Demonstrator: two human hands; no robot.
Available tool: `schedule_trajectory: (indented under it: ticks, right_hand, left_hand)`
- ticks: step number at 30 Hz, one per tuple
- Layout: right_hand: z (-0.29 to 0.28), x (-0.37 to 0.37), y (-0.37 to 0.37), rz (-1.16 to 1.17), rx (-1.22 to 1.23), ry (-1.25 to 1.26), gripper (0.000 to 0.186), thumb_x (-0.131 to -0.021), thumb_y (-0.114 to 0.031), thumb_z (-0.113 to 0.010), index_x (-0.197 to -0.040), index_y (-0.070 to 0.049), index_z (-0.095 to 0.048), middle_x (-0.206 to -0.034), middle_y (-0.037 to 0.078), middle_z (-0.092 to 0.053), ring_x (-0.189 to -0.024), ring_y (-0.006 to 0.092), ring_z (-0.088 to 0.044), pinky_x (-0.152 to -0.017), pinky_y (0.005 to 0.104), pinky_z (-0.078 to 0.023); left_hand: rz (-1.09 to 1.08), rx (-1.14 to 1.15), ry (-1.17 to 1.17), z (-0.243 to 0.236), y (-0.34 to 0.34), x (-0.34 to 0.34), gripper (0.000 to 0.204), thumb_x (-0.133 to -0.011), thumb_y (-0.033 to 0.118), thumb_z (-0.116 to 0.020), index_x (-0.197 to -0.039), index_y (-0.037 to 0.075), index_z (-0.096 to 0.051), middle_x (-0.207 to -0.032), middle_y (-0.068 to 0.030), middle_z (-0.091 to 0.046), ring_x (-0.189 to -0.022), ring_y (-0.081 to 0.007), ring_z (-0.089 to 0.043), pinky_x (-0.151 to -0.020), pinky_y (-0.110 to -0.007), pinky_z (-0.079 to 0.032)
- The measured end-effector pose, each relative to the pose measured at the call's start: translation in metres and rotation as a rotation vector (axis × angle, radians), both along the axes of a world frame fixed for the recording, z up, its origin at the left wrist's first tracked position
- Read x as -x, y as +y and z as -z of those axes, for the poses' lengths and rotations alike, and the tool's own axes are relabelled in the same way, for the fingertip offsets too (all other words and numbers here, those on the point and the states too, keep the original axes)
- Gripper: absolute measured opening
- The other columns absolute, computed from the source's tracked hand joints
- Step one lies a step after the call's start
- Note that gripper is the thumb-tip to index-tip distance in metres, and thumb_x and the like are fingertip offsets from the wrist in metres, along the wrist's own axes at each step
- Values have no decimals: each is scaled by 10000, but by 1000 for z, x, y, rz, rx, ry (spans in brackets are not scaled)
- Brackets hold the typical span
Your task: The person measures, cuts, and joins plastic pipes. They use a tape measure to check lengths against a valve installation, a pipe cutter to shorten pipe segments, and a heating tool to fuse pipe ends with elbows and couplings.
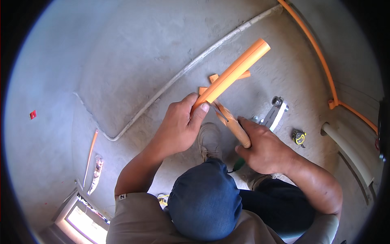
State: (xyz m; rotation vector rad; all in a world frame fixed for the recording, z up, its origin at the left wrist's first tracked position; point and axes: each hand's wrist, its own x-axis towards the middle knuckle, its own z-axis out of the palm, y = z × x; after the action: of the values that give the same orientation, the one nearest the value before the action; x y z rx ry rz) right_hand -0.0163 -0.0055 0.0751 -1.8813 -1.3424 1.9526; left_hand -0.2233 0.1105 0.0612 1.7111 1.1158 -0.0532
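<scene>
My left hand (180, 122) is closed around the lower end of an orange plastic pipe (235, 72), its thumb near the pipe's edge. The pipe slants up to the right, with a thin dark line running along its length. My right hand (266, 148) grips a knife-like tool with a tan handle (239, 133). A narrow blade shows at the front of the handle, close to my left thumb and the pipe's lower end; whether it touches the pipe I cannot tell.
Orange offcuts (213, 78) lie behind the held pipe. A metal pipe-tool (276, 112) and a tape measure (298, 137) are on the floor at right. An orange pipe (321, 53) runs along the right side. A grey pipe (178, 75) crosses behind. My shoe (210, 138) is below my hands.
</scene>
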Motion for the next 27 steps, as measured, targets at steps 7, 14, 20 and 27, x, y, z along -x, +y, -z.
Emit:
schedule_trajectory:
  ticks: [7, 14, 20, 27]
  right_hand:
    - [10, 16, 2, -46, -88, -23, 687, -877, -121, -627, -1422, 178, -334, -1321, 391, -509, -1278, 476, -510, -1103, 448, -413]
    - [23, 31, -9, -58, -239, -92, 697, -831, -92, -675, -1377, 207, -362, -1231, 363, -547, -1193, 476, -552, -1074, 466, -433]
    - [25, 28, -9, -110, -261, -127, 685, -807, -100, -686, -1365, 171, -396, -1227, 328, -539, -1183, 445, -542, -1053, 478, -434]
    - [16, 40, -8, -87, -223, -200, 658, -766, -114, -726, -1314, 119, -446, -1242, 307, -541, -1221, 449, -521, -1055, 483, -432]
  left_hand:
    - [-39, 20, -61, 22, -10, 15, 304, -1014, 237, -566, -1027, -66, -592, -666, -188, -574, -579, -292, -556, -596, -399, -449]
    - [-58, 145, -47, 34, -14, 24, 341, -1001, 250, -592, -1139, -61, -600, -717, -81, -539, -642, -150, -481, -607, -316, -419]
    - [-139, 218, -158, 37, -20, 30, 338, -984, 247, -605, -1088, -74, -602, -704, -112, -575, -635, -138, -501, -602, -318, -429]
    - [-74, -48, -219, 36, -27, 32, 561, -870, 474, -739, -1044, -46, -623, -637, -63, -544, -564, -136, -521, -540, -313, -433]
